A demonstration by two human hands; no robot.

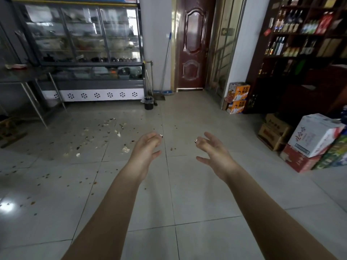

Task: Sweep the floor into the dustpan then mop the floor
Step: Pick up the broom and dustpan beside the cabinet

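Left hand (145, 149), right hand (214, 152) out front, fingers loosely spread, holding nothing. Mop (166, 61) leans on wall at far edge of floor (197, 194), beside door (194, 44). Dustpan (159, 97) at its foot, near bin (148, 105). Scraps (105, 132) on floor's left half look light and dry. Mop pole likely stiff, light, slick: grip mid-shaft, two hands.

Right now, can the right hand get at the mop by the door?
Probably not from here. The right hand hangs open over the floor; the mop leans on the wall beside the door, well beyond arm's reach. The way there looks free, so walking over should do.
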